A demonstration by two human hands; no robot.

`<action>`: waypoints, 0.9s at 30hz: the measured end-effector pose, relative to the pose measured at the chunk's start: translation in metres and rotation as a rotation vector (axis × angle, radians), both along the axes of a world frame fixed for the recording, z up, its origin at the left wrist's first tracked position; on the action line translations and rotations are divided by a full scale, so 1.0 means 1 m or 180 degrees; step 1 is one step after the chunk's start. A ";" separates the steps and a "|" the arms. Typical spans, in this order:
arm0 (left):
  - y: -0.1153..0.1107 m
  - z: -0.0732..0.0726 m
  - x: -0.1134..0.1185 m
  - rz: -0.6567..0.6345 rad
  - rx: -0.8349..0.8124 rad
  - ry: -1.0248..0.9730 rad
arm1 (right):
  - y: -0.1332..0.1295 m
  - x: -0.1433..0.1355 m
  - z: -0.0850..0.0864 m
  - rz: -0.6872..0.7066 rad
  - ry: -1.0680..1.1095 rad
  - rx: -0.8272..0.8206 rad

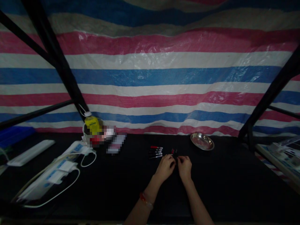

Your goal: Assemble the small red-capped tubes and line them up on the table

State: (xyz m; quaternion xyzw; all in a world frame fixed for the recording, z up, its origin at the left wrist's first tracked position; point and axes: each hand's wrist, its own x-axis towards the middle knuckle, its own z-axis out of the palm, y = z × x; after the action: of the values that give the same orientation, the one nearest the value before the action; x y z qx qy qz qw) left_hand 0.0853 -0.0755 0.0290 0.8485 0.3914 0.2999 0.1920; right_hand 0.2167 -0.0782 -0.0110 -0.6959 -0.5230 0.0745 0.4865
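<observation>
My left hand and my right hand are close together on the black table, fingertips bent inward. Between and just beyond them lie small dark pieces, with a bit of red among them. The fingers of both hands are pinched; what they grip is too small and dark to name. Left of the fingertips, several black pens or markers lie side by side, with a red one at the far end of the row. A bracelet with a red part circles my left wrist.
A round metal dish stands at the back right. Power strips with white cables are at the left, near a yellow bottle. Black frame bars rise before a striped sheet.
</observation>
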 end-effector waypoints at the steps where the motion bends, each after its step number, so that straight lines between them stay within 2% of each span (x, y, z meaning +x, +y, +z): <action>1: 0.000 0.000 -0.001 -0.0026 -0.0056 -0.0110 | -0.001 0.000 0.002 -0.0002 -0.0028 -0.0030; 5: 0.001 -0.002 -0.005 -0.0063 -0.0284 -0.0424 | -0.004 -0.001 0.011 0.0004 -0.0011 0.0007; 8: 0.004 -0.006 -0.006 -0.0066 -0.0376 -0.0483 | -0.004 -0.004 0.015 0.0185 0.0430 0.0108; 12: 0.007 -0.008 -0.005 -0.0131 -0.0426 -0.0497 | 0.000 -0.007 0.012 0.0264 0.1040 0.0217; 17: 0.002 0.002 -0.003 -0.0286 -0.0527 -0.0802 | 0.006 -0.006 0.008 0.0329 0.1619 0.0269; 21: -0.005 0.011 0.000 -0.0426 -0.0513 -0.1015 | 0.006 -0.006 0.014 0.0490 0.2478 0.0233; 27: -0.006 0.010 0.001 -0.0320 -0.0432 -0.1159 | 0.003 -0.009 0.026 0.0616 0.3416 0.0073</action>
State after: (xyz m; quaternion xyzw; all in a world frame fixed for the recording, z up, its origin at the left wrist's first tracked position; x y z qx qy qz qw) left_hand 0.0867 -0.0812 0.0392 0.7839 0.3266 0.4113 0.3312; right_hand 0.2079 -0.0756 0.0154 -0.5035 -0.2637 0.4580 0.6835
